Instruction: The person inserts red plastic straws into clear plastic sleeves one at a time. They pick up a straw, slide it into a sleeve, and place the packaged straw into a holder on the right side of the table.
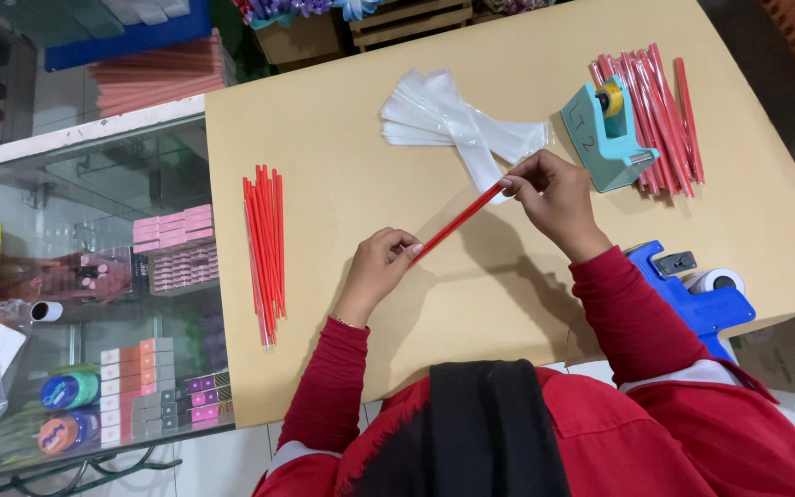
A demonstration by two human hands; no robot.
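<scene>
From the head camera, a smooth tan cardboard-covered table [342,304] carries everything. The left hand [379,267] has its fingers [407,247] pinched shut on the lower end of a thin, straight red plastic stick [457,221]. The right hand [554,193] has its fingers closed on the upper end, where a narrow clear plastic sleeve [485,170] meets the stick's tip. The stick slants above the middle of the table, between the two hands.

Just beyond the right hand lies a loose fan of glossy transparent sleeves [434,115]. Well to the left, a neat bundle of bare red sticks [266,248] lies lengthwise. Near the right hand stands a blocky teal tape dispenser [604,133] with a yellow roll, and touching it behind is a heap of red sticks already in shiny wrappers [664,110]. A blue plastic label gun [692,294] rests by the right forearm. To the left of the table is a glass display case [94,276] holding small boxes.
</scene>
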